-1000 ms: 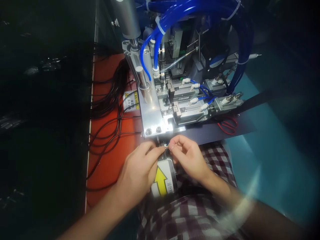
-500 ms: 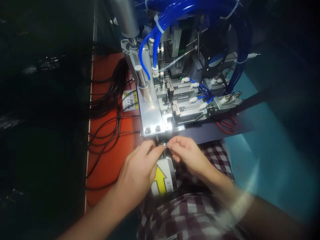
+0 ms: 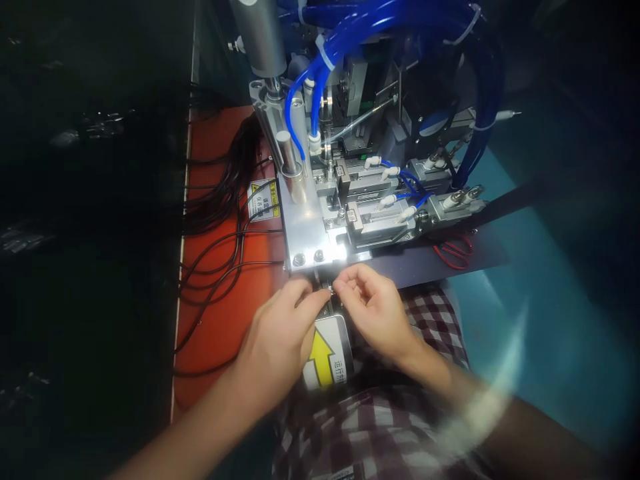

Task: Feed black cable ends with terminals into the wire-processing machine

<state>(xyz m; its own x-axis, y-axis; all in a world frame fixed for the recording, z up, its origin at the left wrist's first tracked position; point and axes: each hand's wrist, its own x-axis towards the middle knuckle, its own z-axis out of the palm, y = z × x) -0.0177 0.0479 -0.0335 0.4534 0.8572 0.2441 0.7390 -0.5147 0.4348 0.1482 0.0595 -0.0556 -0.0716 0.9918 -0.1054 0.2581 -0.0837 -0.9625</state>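
Note:
My left hand (image 3: 283,320) is closed, thumb and fingers bent at a narrow metal track (image 3: 327,308) below the machine's front end. My right hand (image 3: 375,303) pinches from the other side, its thumb and index fingertips meeting close to my left thumb. Whatever sits between the fingertips is tiny and mostly hidden. Just beyond the hands lies a shiny metal plate (image 3: 306,230) with two bolts. Nearer to me, a white label with a yellow arrow (image 3: 323,353) covers the track's rounded end.
Pneumatic slides (image 3: 377,223) with white fittings stand behind the hands, under a thick bundle of blue hoses (image 3: 390,20). Black cables (image 3: 235,173) cross the orange surface (image 3: 215,327) at left. Red-handled pliers or scissors (image 3: 453,252) lie at right. A checkered cloth (image 3: 365,427) is close below.
My right hand has shifted slightly and its fingers have curled differently, with the fingertips still by the track. The left hand stays nearly in place. The whole view has drifted a little.

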